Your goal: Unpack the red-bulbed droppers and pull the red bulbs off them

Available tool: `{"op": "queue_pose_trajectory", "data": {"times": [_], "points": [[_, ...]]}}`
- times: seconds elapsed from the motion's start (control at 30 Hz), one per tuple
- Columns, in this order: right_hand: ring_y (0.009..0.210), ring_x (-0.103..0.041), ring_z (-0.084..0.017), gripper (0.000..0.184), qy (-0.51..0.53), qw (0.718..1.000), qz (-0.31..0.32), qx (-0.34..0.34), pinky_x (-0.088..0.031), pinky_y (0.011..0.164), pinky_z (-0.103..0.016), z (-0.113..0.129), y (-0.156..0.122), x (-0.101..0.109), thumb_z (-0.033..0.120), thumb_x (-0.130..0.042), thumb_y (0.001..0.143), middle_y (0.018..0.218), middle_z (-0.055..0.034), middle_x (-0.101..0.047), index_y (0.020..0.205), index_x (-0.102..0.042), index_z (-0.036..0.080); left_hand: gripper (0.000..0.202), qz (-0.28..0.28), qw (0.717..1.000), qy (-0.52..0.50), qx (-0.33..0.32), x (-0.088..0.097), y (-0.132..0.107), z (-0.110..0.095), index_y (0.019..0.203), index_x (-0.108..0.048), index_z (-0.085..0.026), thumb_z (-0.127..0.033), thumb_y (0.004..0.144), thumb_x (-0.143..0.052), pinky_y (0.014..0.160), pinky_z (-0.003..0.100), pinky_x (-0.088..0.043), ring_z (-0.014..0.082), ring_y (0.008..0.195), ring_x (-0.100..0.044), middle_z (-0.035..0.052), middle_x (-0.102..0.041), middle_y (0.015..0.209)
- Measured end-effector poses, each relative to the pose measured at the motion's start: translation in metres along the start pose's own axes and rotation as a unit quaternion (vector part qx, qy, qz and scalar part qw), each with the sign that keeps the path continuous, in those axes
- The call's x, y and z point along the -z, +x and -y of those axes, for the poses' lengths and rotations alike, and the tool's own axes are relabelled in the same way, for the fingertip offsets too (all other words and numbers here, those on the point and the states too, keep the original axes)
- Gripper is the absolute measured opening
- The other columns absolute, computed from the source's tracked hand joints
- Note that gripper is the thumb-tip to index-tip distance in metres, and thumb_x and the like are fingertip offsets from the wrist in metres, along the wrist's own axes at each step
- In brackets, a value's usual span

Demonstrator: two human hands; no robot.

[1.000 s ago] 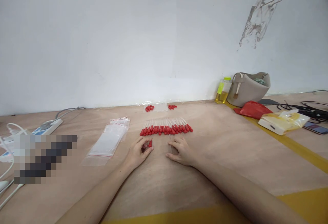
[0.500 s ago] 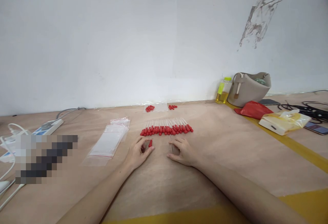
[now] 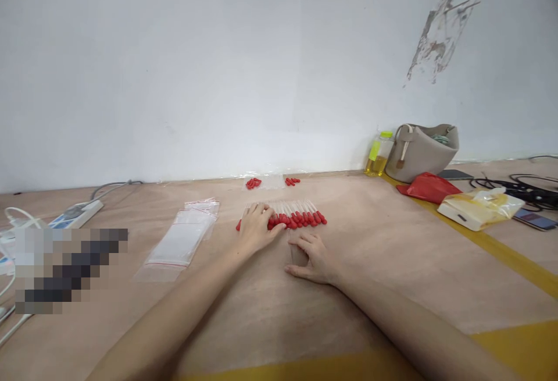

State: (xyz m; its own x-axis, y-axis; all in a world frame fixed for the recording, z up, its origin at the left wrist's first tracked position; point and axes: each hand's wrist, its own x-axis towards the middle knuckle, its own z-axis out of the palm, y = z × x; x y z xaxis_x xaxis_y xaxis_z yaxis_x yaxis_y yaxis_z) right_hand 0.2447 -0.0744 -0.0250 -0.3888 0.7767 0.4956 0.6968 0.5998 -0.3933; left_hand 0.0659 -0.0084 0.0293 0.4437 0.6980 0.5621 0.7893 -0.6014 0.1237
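At the far left of a brown-topped bench [image 3: 370, 264], a white power strip [image 3: 83, 212] lies near a blurred-out block [image 3: 72, 270] of dark and pale squares. Next, moving right, flat clear bags [image 3: 174, 238] with red lines across them overlap one another; nothing shows inside them. At the centre, the person's left hand [image 3: 256, 227] reaches over the left part of a row of red-headed sticks [image 3: 307, 218], laid side by side with their heads toward the person. Its fingers curl over the sticks, and whether its grip has closed on any cannot be told. Behind the row, by the wall [image 3: 218, 78], clear plastic [image 3: 273, 182] lies between two small red clusters, a left one [image 3: 253, 183] and a right one [image 3: 292, 181]; this looks like a batch of similar sticks already packed, though it is too small to be sure. The row in front lies outside any bag, so that larger share seems left to do. Just in front of the row, right of the left hand, the right hand [image 3: 314, 259] rests with thumb and fingers apart; a faint, thin edge shows at the fingertips, and whether its grip holds anything cannot be told. Well to the right stand a yellow-capped bottle [image 3: 378, 155] and a grey handbag [image 3: 421, 157], then a red pouch [image 3: 429, 188], a yellow-and-white packet [image 3: 479, 207], and a phone [image 3: 535, 219] beside black cables [image 3: 529, 193].
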Motion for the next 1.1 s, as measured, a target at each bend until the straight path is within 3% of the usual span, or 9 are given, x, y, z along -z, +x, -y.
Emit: {"op": "queue_pose_trajectory", "data": {"times": [0.17,0.27,0.37,0.53,0.67,0.77,0.9,1.0,1.1], "points": [[0.088,-0.052,-0.021,0.048,0.005,1.000,-0.001,0.006,-0.036,0.080,-0.037,-0.001,0.000,0.002,0.041,-0.068,0.063,0.096,-0.0086,-0.056,0.102,-0.054,0.017,0.036,0.032,0.999,0.033,0.000,-0.022,0.016,-0.002,0.067,-0.054,-0.018,-0.053,0.071,-0.056,0.078,0.035,-0.035,0.0221,0.089,-0.046,0.0059,-0.053,0.088],[0.090,-0.052,-0.021,0.048,0.002,1.000,0.001,0.009,-0.036,0.081,-0.038,-0.001,0.000,0.002,0.042,-0.069,0.062,0.096,-0.0087,-0.056,0.101,-0.055,0.017,0.032,0.039,0.999,0.018,0.013,-0.029,0.017,-0.002,0.065,-0.053,-0.018,-0.048,0.074,-0.055,0.076,0.034,-0.035,0.0215,0.089,-0.047,0.0059,-0.053,0.087],[0.090,-0.052,-0.022,0.049,-0.001,1.000,0.002,0.005,-0.037,0.082,-0.040,-0.001,-0.001,0.002,0.042,-0.069,0.063,0.095,-0.0087,-0.056,0.102,-0.055,0.017,0.026,0.007,0.999,-0.005,0.031,-0.027,0.013,-0.002,0.066,-0.053,-0.018,-0.040,0.078,-0.052,0.077,0.033,-0.036,0.0202,0.087,-0.047,0.0052,-0.053,0.085],[0.099,-0.049,-0.023,0.056,-0.003,0.997,-0.080,0.003,-0.040,0.085,-0.038,0.000,0.000,0.004,0.041,-0.064,0.067,0.105,-0.0102,-0.050,0.115,-0.047,0.018,0.021,-0.057,0.992,-0.096,0.055,-0.003,-0.017,0.012,0.073,-0.055,-0.018,-0.035,0.082,-0.047,0.075,0.032,-0.039,0.0184,0.082,-0.049,0.0043,-0.054,0.082],[0.112,-0.040,-0.026,0.065,-0.045,0.982,-0.185,0.008,-0.037,0.092,-0.040,0.000,0.003,0.007,0.042,-0.060,0.071,0.119,-0.0140,-0.041,0.126,-0.037,0.017,0.014,-0.035,0.983,-0.179,0.004,0.016,-0.054,0.027,0.084,-0.058,-0.020,-0.030,0.083,-0.049,0.079,0.032,-0.040,0.0173,0.089,-0.050,0.0033,-0.055,0.088],[0.114,-0.039,-0.026,0.063,-0.088,0.978,-0.178,0.058,-0.033,0.094,-0.043,-0.001,0.004,0.007,0.044,-0.059,0.073,0.124,-0.0131,-0.043,0.128,-0.038,0.020,0.012,-0.011,0.981,-0.192,-0.023,0.018,-0.073,0.030,0.087,-0.058,-0.021,-0.028,0.083,-0.049,0.082,0.032,-0.040,0.0173,0.092,-0.050,0.0039,-0.055,0.092],[0.096,-0.050,-0.020,0.038,-0.101,0.979,-0.126,0.121,-0.029,0.092,-0.043,-0.001,0.004,0.002,0.040,-0.056,0.078,0.096,-0.0057,-0.062,0.112,-0.054,0.023,0.011,-0.015,0.981,-0.189,-0.048,0.010,-0.081,0.026,0.088,-0.059,-0.021,-0.028,0.083,-0.051,0.081,0.034,-0.040,0.0175,0.090,-0.050,0.0044,-0.055,0.092],[0.079,-0.052,-0.015,0.021,-0.100,0.978,-0.124,0.131,-0.027,0.091,-0.042,0.000,0.004,-0.003,0.032,-0.053,0.082,0.074,-0.0006,-0.063,0.101,-0.060,0.025,0.012,-0.019,0.980,-0.189,-0.066,0.006,-0.081,0.024,0.089,-0.059,-0.021,-0.028,0.082,-0.052,0.080,0.034,-0.041,0.0179,0.089,-0.050,0.0046,-0.056,0.091],[0.071,-0.049,-0.013,0.016,-0.099,0.978,-0.114,0.144,-0.026,0.090,-0.040,0.002,0.004,-0.005,0.028,-0.051,0.084,0.066,0.0014,-0.061,0.095,-0.063,0.026,0.012,-0.015,0.980,-0.182,-0.075,0.007,-0.081,0.021,0.090,-0.059,-0.021,-0.028,0.082,-0.052,0.081,0.034,-0.041,0.0182,0.092,-0.050,0.0048,-0.057,0.092]]}}
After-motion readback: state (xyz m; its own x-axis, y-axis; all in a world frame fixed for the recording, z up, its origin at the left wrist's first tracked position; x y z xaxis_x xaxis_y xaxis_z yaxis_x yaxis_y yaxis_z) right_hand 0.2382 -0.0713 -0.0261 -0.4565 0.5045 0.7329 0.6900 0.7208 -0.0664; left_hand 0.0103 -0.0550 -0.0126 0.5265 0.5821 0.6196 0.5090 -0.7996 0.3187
